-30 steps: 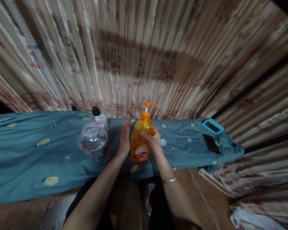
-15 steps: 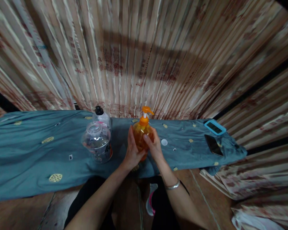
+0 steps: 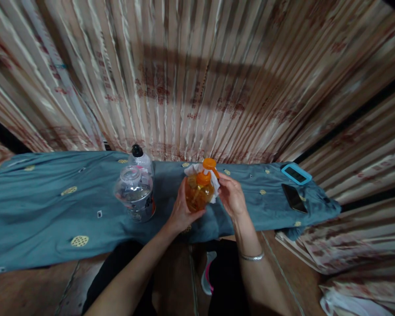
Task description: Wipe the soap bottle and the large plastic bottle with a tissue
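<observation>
An orange pump bottle [image 3: 199, 192] is tilted toward me above the teal cloth [image 3: 52, 210] on the table. My left hand [image 3: 181, 210] grips the bottle's lower body from the left. My right hand [image 3: 231, 196] presses a white wipe [image 3: 213, 189] against the bottle's right side, near the orange pump head [image 3: 210, 164]. More of the wipe shows behind the neck. A clear plastic jar [image 3: 134, 193] stands just left of my left hand, with a black-capped bottle [image 3: 139, 159] behind it.
A blue-framed device [image 3: 296, 174] and a dark phone [image 3: 293, 198] lie at the table's right end. Striped curtains [image 3: 197, 79] hang right behind the table. The brown floor [image 3: 29, 289] and my legs are below the table's near edge.
My left hand closed on the bottle, which then tipped toward me. My right hand left the bottle's front and now holds a white wipe against its right side.
</observation>
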{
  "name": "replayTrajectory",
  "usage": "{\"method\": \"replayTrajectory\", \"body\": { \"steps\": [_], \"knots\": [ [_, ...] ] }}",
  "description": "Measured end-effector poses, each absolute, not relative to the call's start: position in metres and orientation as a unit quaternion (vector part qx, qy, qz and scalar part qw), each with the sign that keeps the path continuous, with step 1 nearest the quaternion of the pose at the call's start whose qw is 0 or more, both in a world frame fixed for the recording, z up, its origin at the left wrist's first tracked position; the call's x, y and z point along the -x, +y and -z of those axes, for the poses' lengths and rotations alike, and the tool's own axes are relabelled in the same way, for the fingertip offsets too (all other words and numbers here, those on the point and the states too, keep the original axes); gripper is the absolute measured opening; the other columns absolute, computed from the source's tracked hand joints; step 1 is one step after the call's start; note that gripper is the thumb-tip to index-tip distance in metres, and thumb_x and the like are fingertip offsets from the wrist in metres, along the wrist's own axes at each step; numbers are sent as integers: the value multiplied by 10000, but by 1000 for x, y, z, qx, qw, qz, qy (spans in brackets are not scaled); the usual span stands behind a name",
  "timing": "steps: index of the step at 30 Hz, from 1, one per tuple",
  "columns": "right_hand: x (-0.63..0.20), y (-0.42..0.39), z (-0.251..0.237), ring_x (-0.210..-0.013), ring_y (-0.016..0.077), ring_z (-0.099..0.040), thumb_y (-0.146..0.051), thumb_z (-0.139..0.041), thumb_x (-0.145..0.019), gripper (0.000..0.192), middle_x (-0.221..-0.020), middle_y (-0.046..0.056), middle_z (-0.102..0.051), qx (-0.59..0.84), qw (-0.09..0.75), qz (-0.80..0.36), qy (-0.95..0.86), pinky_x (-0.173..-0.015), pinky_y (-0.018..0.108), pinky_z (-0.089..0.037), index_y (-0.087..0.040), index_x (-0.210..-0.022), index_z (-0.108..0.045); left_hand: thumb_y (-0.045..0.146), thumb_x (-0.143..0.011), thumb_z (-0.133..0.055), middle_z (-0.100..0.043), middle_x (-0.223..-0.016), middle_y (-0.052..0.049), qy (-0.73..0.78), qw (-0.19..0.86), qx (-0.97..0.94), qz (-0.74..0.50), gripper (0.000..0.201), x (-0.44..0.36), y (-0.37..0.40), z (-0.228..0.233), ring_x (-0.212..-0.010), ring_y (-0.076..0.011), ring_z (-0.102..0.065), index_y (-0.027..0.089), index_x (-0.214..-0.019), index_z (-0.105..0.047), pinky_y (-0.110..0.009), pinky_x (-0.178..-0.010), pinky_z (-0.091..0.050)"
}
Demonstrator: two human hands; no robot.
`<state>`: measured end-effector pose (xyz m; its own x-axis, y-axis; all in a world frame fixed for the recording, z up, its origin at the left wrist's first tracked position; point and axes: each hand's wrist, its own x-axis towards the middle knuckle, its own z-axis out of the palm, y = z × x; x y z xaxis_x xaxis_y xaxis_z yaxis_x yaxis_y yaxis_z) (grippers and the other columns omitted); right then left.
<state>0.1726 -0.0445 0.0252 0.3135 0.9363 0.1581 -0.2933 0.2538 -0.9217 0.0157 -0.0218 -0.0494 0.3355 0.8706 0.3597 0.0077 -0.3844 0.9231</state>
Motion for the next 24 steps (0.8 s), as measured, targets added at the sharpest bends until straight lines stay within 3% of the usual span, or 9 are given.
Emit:
{"method": "replayTrajectory", "body": {
  "steps": [7,10,14,17,22,24],
  "knots": [
    [-174,-37,-30,-1096,231,-632,-327,-853,-639,323,-1126,48,-729,417,665,-429,-447,-1067,483,-375,-196,-912,-742,391,-612,-848,-317,-1550,-195,315,407,-730,-449,1263,-12,-14,54,-1436,-338,-338,239,-1526,10,-530,-1177,-284],
    [-167,-30,-27,-1103,240,-630,-405,-802,-702,346,-1108,49,-730,402,644,-456,-464,-1069,491,-371,-193,-965,-725,426,-631,-834,-364,-1525,-200,306,402,-740,-443,1292,-9,-12,50,-1422,-337,-367,225,-1527,74,-531,-1164,-314],
    [-151,-19,-12,-1054,234,-652,-507,-666,-829,395,-1098,60,-723,389,613,-506,-465,-1034,494,-408,-184,-1057,-686,399,-613,-837,-276,-1568,-211,313,397,-745,-435,1347,-3,-11,48,-1450,-340,-313,202,-1518,139,-521,-1178,-305],
    [-143,-9,8,-972,210,-676,-544,-557,-905,414,-1056,63,-722,408,602,-534,-431,-945,463,-486,-181,-1068,-672,387,-579,-851,-235,-1581,-218,323,403,-734,-440,1371,-1,-10,51,-1461,-352,-280,187,-1519,128,-525,-1190,-281],
    [-139,-10,47,-818,171,-673,-436,-594,-922,289,-925,27,-695,460,629,-513,-360,-783,387,-554,-156,-961,-654,428,-558,-861,-260,-1567,-220,317,436,-714,-447,1356,-5,-3,57,-1460,-366,-274,191,-1529,56,-556,-1194,-237],
    [-137,-19,58,-842,174,-674,-442,-574,-933,303,-967,38,-690,474,660,-476,-337,-786,391,-558,-159,-1015,-641,435,-518,-877,-171,-1598,-213,327,410,-727,-443,1335,-9,0,60,-1489,-391,-161,207,-1531,-38,-580,-1201,-179]
  ]
}}
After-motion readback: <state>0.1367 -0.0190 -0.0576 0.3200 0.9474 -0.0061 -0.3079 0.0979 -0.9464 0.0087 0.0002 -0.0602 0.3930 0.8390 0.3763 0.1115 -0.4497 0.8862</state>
